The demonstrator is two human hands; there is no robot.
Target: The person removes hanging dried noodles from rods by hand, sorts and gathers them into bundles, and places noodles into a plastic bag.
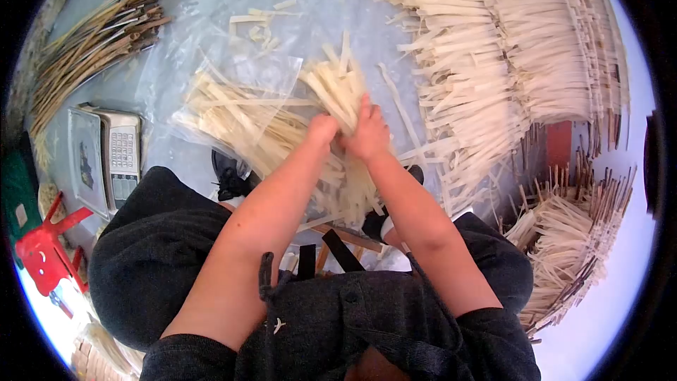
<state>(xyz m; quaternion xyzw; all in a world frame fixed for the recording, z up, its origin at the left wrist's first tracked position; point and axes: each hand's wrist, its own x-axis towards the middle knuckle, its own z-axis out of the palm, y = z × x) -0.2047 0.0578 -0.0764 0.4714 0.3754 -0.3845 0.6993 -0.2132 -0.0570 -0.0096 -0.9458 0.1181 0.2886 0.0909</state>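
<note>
A bundle of pale flat strips [335,88] is gripped at its middle by both hands, its upper ends fanned out and its lower part hanging toward the floor. My right hand [367,129] wraps round the right side of the bundle. Close beside it, my left hand [324,129] is closed at the bundle's left side, its fingertips partly hidden. Just left of my hands lies a larger pile of similar strips [240,116], partly covered by a clear plastic bag [264,74].
Dark sticks [106,46] lie at the upper left, above a scale with a keypad [123,148]. A red stool [49,247] stands at the lower left. Stacked rows of strips [479,63] fill the upper right, with another round stack [564,247] below. Loose scraps [264,28] lie ahead.
</note>
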